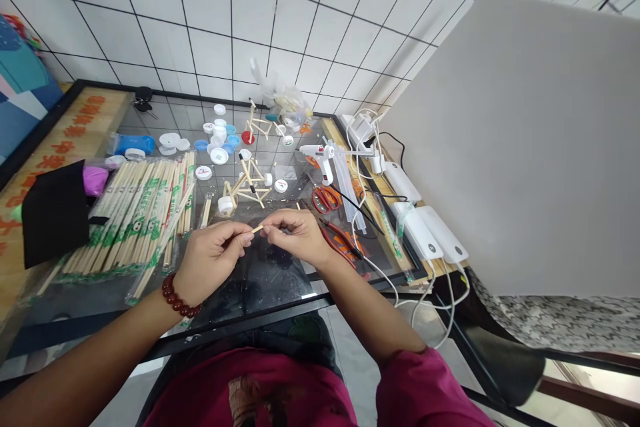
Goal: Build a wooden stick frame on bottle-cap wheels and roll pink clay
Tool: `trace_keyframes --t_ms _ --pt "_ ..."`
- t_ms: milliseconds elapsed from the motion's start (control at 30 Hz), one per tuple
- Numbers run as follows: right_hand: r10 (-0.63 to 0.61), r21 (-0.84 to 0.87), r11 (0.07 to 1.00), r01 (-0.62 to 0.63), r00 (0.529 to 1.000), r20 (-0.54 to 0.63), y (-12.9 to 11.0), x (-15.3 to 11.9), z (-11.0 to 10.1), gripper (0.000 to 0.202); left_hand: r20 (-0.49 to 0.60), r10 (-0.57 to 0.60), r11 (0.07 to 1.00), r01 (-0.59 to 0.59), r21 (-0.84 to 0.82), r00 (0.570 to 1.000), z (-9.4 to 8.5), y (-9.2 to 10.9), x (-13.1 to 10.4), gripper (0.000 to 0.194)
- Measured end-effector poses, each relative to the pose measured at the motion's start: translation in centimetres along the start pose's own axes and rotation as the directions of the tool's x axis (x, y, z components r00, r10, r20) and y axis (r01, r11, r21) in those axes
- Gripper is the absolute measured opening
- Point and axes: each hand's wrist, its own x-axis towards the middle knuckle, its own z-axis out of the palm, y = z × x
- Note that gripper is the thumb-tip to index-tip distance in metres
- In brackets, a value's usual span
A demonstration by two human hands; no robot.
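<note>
My left hand (219, 250), with a beaded bracelet (180, 298) at its wrist, pinches one end of a short piece of wooden stick (257, 229). The fingertips of my right hand (293, 235) close on the other end. Both hands hover over the near part of the glass tabletop (250, 293). Just beyond them stands a small frame of glued stick pieces (250, 180), with a white bottle cap (226, 205) by its left side. A second stick frame (260, 125) is farther back, beside a red cap (247, 138).
Wrapped chopsticks (135, 220) cover the left side. White and blue caps (219, 140) lie at the back. On the right are a glue gun (320, 159), glue sticks (345, 180), red-handled scissors (326, 199), pliers (343, 240), and white power banks (417, 230) with trailing cables.
</note>
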Motion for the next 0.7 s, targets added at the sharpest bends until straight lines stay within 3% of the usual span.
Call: trace_keyframes --t_ms 200,400,600,700 --pt "0.018 0.091 0.996 -0.019 1.0 0.013 0.19 0.05 0.13 0.028 -0.07 0.094 0.993 -0.088 0.082 0.993 -0.03 0.32 0.21 0.012" --pt "-0.02 0.119 0.993 0.01 0.997 0.08 0.32 0.07 -0.14 0.024 -0.039 0.151 0.984 -0.147 0.098 0.988 -0.11 0.58 0.25 0.012" --pt "-0.07 -0.046 0.996 0.071 0.997 0.01 0.11 0.0 0.02 0.01 -0.009 0.178 0.98 -0.176 0.097 0.984 0.01 0.45 0.2 0.013" --pt "-0.06 -0.06 0.996 0.061 0.998 0.009 -0.09 -0.02 0.08 0.01 0.026 0.134 0.988 -0.136 0.069 0.991 0.05 0.31 0.1 0.015"
